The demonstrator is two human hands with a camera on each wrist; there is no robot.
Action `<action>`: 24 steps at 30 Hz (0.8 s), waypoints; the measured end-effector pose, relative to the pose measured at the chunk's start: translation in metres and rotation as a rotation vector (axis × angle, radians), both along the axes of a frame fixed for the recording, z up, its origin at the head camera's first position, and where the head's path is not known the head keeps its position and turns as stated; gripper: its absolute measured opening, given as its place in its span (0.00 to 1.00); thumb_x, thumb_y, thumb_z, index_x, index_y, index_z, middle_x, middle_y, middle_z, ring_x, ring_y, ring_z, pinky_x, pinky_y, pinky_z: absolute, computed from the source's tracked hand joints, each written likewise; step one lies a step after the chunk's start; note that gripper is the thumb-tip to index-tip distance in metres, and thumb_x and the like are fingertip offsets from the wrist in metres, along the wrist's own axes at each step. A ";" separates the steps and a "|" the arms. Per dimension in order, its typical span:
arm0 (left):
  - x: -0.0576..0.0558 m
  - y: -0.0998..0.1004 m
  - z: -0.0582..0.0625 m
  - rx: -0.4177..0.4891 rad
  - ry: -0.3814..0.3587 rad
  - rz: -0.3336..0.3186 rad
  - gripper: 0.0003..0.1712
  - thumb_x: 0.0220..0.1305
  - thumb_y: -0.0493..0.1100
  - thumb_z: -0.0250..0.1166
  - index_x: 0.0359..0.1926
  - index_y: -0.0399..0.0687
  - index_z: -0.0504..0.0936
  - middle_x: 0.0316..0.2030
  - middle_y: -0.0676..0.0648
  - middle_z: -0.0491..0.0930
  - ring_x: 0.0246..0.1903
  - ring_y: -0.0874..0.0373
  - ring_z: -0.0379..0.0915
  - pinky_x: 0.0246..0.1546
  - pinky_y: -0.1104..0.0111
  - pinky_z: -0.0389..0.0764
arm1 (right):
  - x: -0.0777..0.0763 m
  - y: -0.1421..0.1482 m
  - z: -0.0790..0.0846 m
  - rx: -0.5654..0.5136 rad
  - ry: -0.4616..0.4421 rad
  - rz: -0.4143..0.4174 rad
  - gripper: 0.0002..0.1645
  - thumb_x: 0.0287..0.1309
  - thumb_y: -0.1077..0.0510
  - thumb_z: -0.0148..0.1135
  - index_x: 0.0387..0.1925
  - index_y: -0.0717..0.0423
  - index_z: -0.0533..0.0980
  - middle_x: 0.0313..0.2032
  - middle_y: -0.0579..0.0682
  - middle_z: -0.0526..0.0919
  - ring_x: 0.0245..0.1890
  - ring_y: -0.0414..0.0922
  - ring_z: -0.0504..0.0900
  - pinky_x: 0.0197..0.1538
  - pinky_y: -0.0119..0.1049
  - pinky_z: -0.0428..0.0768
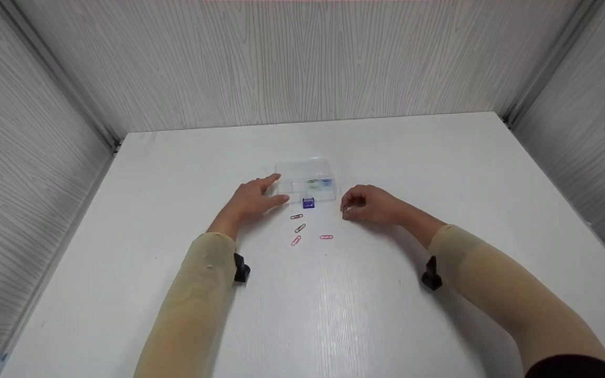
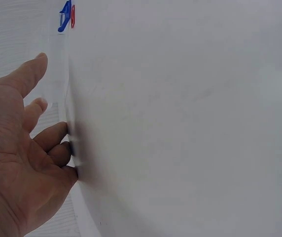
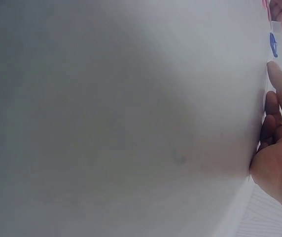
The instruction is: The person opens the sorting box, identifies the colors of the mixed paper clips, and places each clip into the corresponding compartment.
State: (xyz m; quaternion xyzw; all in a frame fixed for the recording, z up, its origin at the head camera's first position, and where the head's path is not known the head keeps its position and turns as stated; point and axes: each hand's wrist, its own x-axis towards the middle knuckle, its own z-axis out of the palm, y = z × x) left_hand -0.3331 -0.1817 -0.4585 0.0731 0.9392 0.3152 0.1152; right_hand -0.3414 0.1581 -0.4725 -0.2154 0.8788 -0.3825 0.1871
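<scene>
In the head view, a clear plastic compartment box (image 1: 302, 169) stands with its lid laid back, holding a few small green and blue pieces. My left hand (image 1: 252, 199) spreads thumb and index finger along the box's left side, touching it. Right of the box, my right hand (image 1: 372, 206) pinches a tiny thing, apparently a paper clip (image 1: 344, 209), mostly hidden by the fingertips. At the box's front edge sits a small blue plastic clip (image 1: 308, 203). Two brownish paper clips (image 1: 296, 216), a pink paper clip (image 1: 296, 240) and a red paper clip (image 1: 326, 237) lie in front.
The white table (image 1: 302, 304) extends around both forearms. Wood-grain panels (image 1: 308, 63) rise at the back and on both sides. A small black wrist mount (image 1: 241, 269) sticks out from the left sleeve, and another black mount (image 1: 431, 275) from the right.
</scene>
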 end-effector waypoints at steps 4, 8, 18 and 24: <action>0.000 0.001 0.001 -0.009 0.000 -0.004 0.47 0.72 0.66 0.64 0.84 0.61 0.59 0.81 0.43 0.60 0.81 0.44 0.50 0.80 0.48 0.52 | 0.000 0.000 0.001 0.009 -0.001 -0.006 0.10 0.66 0.52 0.74 0.46 0.46 0.83 0.47 0.47 0.82 0.51 0.49 0.76 0.58 0.42 0.75; 0.000 0.001 0.002 0.004 -0.009 -0.008 0.46 0.72 0.66 0.63 0.84 0.61 0.59 0.81 0.42 0.58 0.82 0.43 0.47 0.80 0.47 0.51 | 0.000 0.001 0.000 -0.006 0.004 0.003 0.09 0.66 0.53 0.74 0.45 0.47 0.83 0.47 0.48 0.83 0.50 0.48 0.77 0.58 0.42 0.75; 0.000 0.001 0.002 0.008 -0.015 -0.001 0.46 0.72 0.66 0.63 0.85 0.62 0.59 0.82 0.44 0.57 0.82 0.43 0.46 0.81 0.47 0.49 | 0.001 0.001 0.001 -0.017 0.015 0.004 0.07 0.66 0.54 0.75 0.43 0.46 0.85 0.46 0.47 0.83 0.49 0.48 0.77 0.56 0.42 0.75; 0.001 0.002 0.003 -0.005 -0.022 0.008 0.46 0.72 0.66 0.63 0.85 0.62 0.58 0.82 0.44 0.57 0.82 0.43 0.45 0.81 0.46 0.49 | 0.001 0.001 0.000 -0.023 0.030 0.006 0.06 0.64 0.55 0.76 0.41 0.47 0.86 0.45 0.47 0.84 0.48 0.47 0.76 0.55 0.41 0.75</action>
